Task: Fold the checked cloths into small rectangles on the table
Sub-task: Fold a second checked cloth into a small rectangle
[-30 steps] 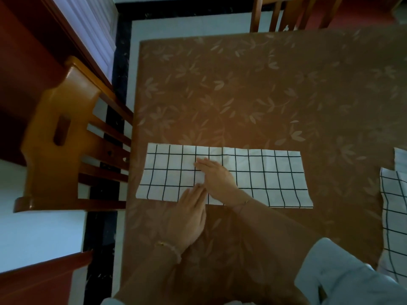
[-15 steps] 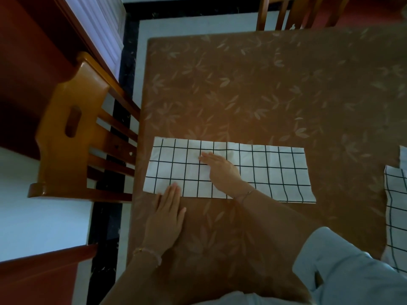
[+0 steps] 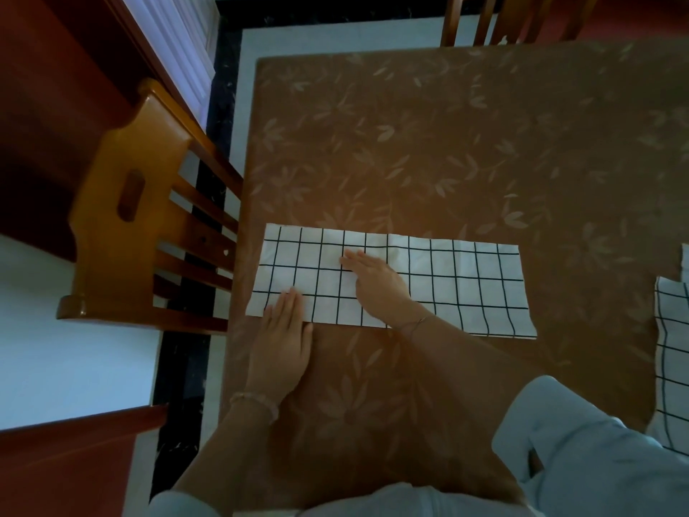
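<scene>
A white checked cloth (image 3: 466,285), folded into a long strip, lies flat on the brown leaf-patterned table (image 3: 428,143). My right hand (image 3: 376,285) presses flat on the strip's left half, fingers straight and pointing left. My left hand (image 3: 283,337) lies flat at the strip's near left corner, its fingertips on the cloth's near edge and its palm on the table. Another checked cloth (image 3: 671,352) shows at the right edge of the view, partly cut off.
A wooden chair (image 3: 141,233) stands close against the table's left edge. Another chair (image 3: 481,20) stands at the far side. The table's left edge runs just beside the strip's left end. My pale sleeve (image 3: 596,453) covers the near right.
My left hand slid left along the near edge, from beside my right wrist to the strip's near left corner. My right hand has stayed pressed on the cloth.
</scene>
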Motion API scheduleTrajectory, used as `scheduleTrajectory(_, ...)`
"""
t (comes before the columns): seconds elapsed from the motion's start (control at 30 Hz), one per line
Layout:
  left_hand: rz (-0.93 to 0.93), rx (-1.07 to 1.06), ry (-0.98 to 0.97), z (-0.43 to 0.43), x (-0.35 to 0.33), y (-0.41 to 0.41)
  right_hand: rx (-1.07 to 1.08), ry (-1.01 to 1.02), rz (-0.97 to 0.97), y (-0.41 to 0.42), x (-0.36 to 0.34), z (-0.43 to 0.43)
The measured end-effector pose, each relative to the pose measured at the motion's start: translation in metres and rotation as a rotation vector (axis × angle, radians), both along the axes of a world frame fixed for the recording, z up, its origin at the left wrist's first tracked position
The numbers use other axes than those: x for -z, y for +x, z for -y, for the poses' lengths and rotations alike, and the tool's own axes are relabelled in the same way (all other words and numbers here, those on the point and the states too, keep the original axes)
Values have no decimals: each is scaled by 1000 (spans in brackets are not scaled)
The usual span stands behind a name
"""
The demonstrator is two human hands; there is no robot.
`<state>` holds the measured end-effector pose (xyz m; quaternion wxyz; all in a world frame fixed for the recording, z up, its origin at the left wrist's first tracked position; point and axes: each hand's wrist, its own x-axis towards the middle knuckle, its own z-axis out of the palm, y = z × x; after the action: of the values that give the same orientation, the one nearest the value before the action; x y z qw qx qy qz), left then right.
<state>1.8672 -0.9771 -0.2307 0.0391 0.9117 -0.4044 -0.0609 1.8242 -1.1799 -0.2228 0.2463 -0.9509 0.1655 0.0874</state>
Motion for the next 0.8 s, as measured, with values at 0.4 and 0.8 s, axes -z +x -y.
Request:
scheduleTrajectory(0.4,-258,53,3,33,8,6,88,3,44,-6,-12,-17)
scheduleTrajectory(0.8,-336,56,2,32,10,8,34,-159,177,-78,13,-98)
